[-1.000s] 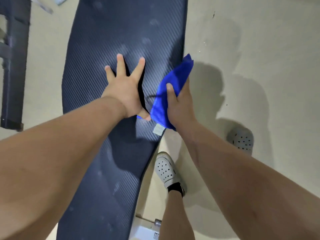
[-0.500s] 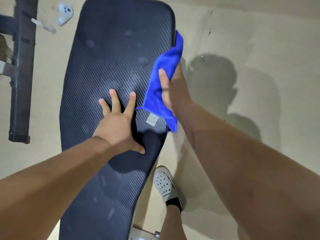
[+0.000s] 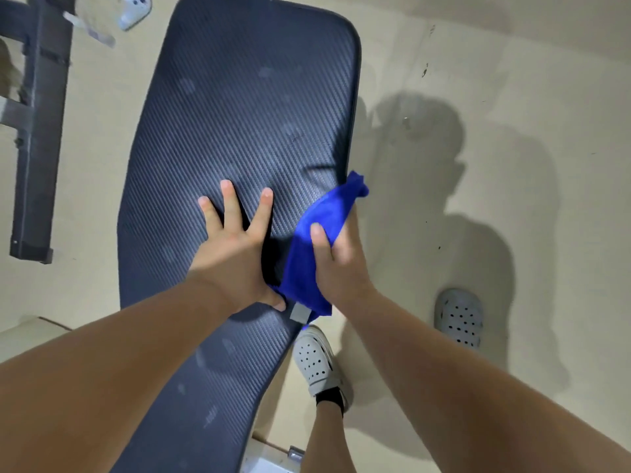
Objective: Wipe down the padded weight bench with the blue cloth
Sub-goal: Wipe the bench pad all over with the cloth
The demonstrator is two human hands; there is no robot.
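Blue cloth (image 3: 316, 249) hid the fingertips of the right hand (image 3: 336, 264), which clutched it at the right edge of the bench (image 3: 246, 131). The pad's long axis ran away from the person, its near end cut off. The left hand (image 3: 234, 254) lay flat, fingers splayed.

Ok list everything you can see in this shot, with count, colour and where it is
Padded bench: one, dark navy, ribbed texture, centre, running top to bottom.
Blue cloth: one, bright blue with a grey tag, at the bench's right edge.
Metal frame: one, black, on the floor, far left.
White object: one, on the floor, top left; too blurred to identify.
Floor: beige, with shadows on the right.
Shoes: two, perforated, white beside the bench, grey at right.
Left hand: flat on the bench, fingers spread.
Right hand: gripping the cloth.
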